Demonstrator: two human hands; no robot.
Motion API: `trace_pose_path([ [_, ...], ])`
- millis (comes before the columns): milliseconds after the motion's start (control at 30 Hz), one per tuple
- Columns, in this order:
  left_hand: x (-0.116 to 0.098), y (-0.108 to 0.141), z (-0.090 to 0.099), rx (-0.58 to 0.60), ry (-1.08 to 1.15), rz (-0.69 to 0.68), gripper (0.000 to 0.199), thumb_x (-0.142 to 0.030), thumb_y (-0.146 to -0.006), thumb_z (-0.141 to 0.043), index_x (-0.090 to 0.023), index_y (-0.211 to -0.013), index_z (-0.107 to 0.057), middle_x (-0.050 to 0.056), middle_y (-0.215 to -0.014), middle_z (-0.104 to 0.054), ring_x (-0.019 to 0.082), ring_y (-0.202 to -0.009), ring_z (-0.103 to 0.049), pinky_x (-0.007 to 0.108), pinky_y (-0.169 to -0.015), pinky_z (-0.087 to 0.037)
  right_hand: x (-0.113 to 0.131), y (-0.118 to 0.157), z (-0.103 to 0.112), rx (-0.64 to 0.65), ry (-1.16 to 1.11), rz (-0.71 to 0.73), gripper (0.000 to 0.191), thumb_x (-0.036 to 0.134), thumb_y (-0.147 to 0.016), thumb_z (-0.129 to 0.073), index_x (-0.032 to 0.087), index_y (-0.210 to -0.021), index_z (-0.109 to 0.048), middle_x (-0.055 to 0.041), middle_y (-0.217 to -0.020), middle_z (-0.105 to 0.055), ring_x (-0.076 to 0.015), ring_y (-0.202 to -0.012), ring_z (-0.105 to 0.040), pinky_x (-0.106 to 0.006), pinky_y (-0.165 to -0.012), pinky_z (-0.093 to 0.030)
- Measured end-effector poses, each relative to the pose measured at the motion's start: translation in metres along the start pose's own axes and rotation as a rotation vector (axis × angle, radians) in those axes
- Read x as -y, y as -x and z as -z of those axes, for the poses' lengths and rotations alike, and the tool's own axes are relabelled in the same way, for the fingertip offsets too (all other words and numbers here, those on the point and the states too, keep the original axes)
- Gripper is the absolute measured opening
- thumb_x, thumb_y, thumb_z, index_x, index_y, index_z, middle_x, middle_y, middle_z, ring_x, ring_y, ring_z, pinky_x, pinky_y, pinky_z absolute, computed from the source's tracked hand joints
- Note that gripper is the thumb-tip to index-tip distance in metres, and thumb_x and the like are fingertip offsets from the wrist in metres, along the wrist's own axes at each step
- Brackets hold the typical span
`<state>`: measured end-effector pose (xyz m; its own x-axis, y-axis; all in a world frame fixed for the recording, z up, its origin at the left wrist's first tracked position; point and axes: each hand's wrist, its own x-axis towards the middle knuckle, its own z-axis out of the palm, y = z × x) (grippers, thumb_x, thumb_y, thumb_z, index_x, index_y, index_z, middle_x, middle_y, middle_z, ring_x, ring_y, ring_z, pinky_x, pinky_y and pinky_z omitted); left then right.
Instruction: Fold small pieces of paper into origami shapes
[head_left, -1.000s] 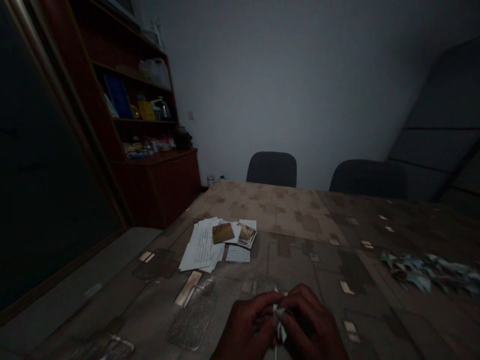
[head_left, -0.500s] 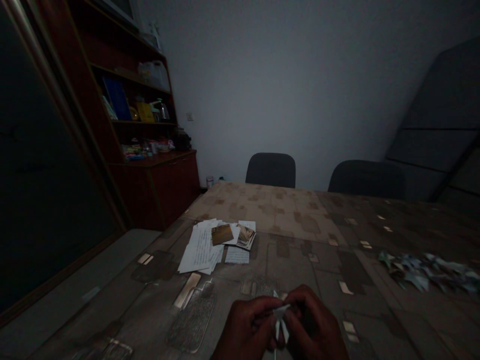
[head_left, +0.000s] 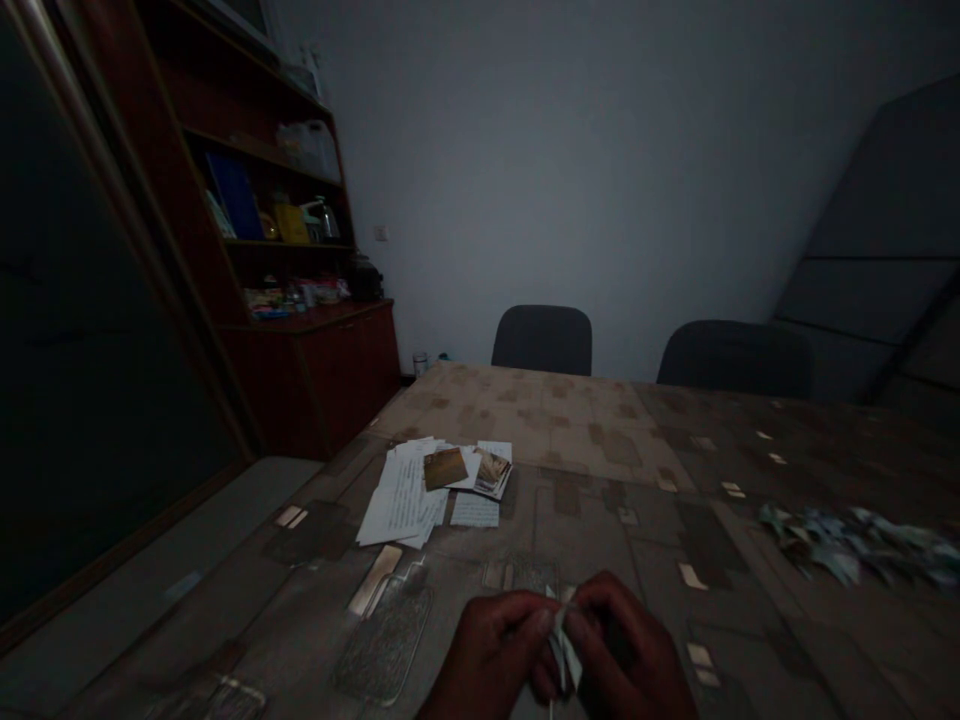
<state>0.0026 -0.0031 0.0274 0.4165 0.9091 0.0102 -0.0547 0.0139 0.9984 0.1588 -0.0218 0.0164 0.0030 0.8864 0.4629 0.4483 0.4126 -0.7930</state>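
- The left hand (head_left: 496,648) is partly closed, its thumb and forefinger pinching a small folded paper (head_left: 568,662) from the left; the other fingers curl in beneath.
- The right hand (head_left: 628,645) is likewise partly closed, bent at the knuckles, with thumb and fingers gripping the same folded paper from the right.
- Both hands are close together, their fingertips almost meeting around the folded paper, which is pale and creased, with its lower end pointing down between them. Its exact shape is too dark and covered to tell.
- The folded paper is held over the near part of the tabletop (head_left: 600,520), well apart from the far edge. The pictures do not show whether the hands touch the cloth.
- Beyond the left hand, towards the tabletop's left edge, lie loose written sheets (head_left: 401,500), overlapping one another.
- A brown card (head_left: 445,468) rests on the sheets, and a picture card (head_left: 492,472) lies just beside it, towards the right.
- Well to the right of the right hand, a heap of crumpled-looking papers (head_left: 855,545) spreads over the tabletop.
- Two dark chairs (head_left: 541,340) stand behind the far edge, and a red-brown cabinet (head_left: 349,365) stands beyond the far left corner.
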Motion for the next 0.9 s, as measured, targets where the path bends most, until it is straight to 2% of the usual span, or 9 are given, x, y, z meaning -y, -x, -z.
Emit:
trace_pose_path([
  [167, 0.0004, -0.0036, -0.0025, -0.008, 0.072, 0.076, 0.061, -0.07, -0.077, -0.055, -0.011, -0.066, -0.068, 0.004, -0.053, -0.061, 0.014, -0.048, -0.057, 0.022, -0.049, -0.044, -0.0018, 0.0008, -0.0005, -0.001, -0.049, 0.019, 0.021, 0.034, -0.092, -0.05, 0.023, -0.076, -0.059, 0.0029, -0.067, -0.055, -0.0152, -0.06, -0.057, -0.023, -0.055, -0.044],
  [400, 0.0007, -0.0038, -0.0013, -0.028, 0.103, 0.11, 0.059, -0.069, -0.068, -0.064, -0.01, -0.062, -0.067, 0.004, -0.051, -0.061, 0.013, -0.045, -0.055, 0.022, -0.048, -0.04, -0.0024, -0.0008, 0.0067, 0.112, -0.019, 0.102, 0.017, 0.024, -0.093, -0.049, 0.023, -0.078, -0.057, 0.0013, -0.072, -0.056, -0.0157, -0.065, -0.059, -0.024, -0.06, -0.046],
  [533, -0.002, -0.004, -0.0014, -0.051, 0.098, 0.119, 0.057, -0.066, -0.066, -0.068, -0.01, -0.063, -0.069, 0.005, -0.052, -0.063, 0.014, -0.045, -0.055, 0.023, -0.048, -0.04, -0.0021, -0.0011, 0.0064, 0.112, -0.061, 0.104, 0.016, 0.022, -0.093, -0.049, 0.023, -0.078, -0.057, 0.0011, -0.074, -0.056, -0.0162, -0.067, -0.06, -0.024, -0.061, -0.046],
  [667, -0.0037, -0.0042, -0.0022, -0.066, 0.113, 0.142, 0.06, -0.071, -0.065, -0.065, -0.011, -0.059, -0.066, 0.005, -0.049, -0.061, 0.014, -0.045, -0.055, 0.024, -0.048, -0.041, -0.0026, -0.0018, 0.0056, 0.123, -0.084, 0.127, 0.014, 0.019, -0.092, -0.05, 0.024, -0.081, -0.058, 0.0013, -0.075, -0.056, -0.0158, -0.068, -0.06, -0.024, -0.063, -0.047],
  [900, 0.0043, -0.0061, -0.0002, -0.075, 0.122, 0.121, 0.058, -0.067, -0.063, -0.07, -0.009, -0.063, -0.07, 0.004, -0.051, -0.061, 0.013, -0.045, -0.055, 0.022, -0.047, -0.039, -0.0038, -0.0018, 0.0051, 0.132, -0.093, 0.128, 0.014, 0.019, -0.092, -0.05, 0.024, -0.081, -0.058, 0.0014, -0.076, -0.056, -0.016, -0.069, -0.06, -0.024, -0.064, -0.046],
])
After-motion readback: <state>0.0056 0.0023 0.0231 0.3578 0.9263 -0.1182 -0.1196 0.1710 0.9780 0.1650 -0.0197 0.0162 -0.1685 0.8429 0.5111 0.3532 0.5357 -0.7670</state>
